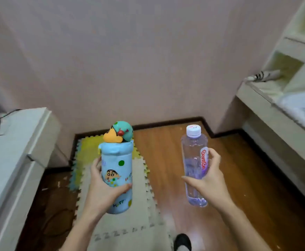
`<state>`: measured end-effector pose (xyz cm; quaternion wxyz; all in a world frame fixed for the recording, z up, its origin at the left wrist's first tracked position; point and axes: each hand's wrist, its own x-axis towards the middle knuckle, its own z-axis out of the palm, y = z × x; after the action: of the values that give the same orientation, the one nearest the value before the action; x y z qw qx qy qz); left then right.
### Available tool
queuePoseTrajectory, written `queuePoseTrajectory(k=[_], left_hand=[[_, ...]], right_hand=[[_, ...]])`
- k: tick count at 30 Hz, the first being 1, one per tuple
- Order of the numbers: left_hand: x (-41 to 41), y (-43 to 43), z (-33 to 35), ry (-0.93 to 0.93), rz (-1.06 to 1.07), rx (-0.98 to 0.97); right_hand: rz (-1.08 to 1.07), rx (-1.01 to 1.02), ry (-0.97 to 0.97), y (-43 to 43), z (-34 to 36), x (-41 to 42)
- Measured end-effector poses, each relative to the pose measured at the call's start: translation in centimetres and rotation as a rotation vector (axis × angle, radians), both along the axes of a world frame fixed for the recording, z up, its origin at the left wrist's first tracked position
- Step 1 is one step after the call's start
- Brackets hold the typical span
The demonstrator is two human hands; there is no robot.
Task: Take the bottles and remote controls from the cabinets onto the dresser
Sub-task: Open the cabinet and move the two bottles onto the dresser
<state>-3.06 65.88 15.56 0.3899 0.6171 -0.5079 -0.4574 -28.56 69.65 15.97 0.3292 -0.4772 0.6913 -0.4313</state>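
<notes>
Water bottle [195, 165]: clear glossy plastic, matt white cap. Cartoon bottle [117, 174]: pale-blue cloth sleeve, smooth moulded figure lid. Floor [238, 178]: glossy wood boards. Puzzle mat [128, 230]: matt foam.

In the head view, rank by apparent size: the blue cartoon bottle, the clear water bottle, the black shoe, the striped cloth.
1. blue cartoon bottle
2. clear water bottle, slimmer
3. black shoe and striped cloth: alike; the shoe is cut off, the cloth farther, so unranked.

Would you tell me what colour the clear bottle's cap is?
The cap is white; the head view shows it.
</notes>
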Motion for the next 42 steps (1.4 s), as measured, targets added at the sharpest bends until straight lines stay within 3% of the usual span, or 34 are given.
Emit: queuePoseTrajectory(k=[9,18,26,32,42], left_hand=[[-21.1,-7.5,-6.0,-0.049,-0.342,0.165],[-30.8,-15.1,-8.0,-0.148,-0.507,0.203],[-38.9,-27.3,-10.8,-0.198,-0.636,0.267],[-46.5,-36.1,-10.0,-0.178,-0.797,0.228],[-57.5,-43.2,-10.5,-0.173,-0.944,0.221]], right_hand=[[-0.46,0.231,-0.003,2.5,-6.5,-17.6],[-0.734,0.327,-0.148,1.4,-9.1,-25.0],[-0.927,0.365,-0.182,-6.9,-12.3,-31.2],[-1.02,0.269,-0.123,-15.0,-10.0,-36.9],[-1.161,0.255,-0.135,-20.9,-10.2,-43.7]])
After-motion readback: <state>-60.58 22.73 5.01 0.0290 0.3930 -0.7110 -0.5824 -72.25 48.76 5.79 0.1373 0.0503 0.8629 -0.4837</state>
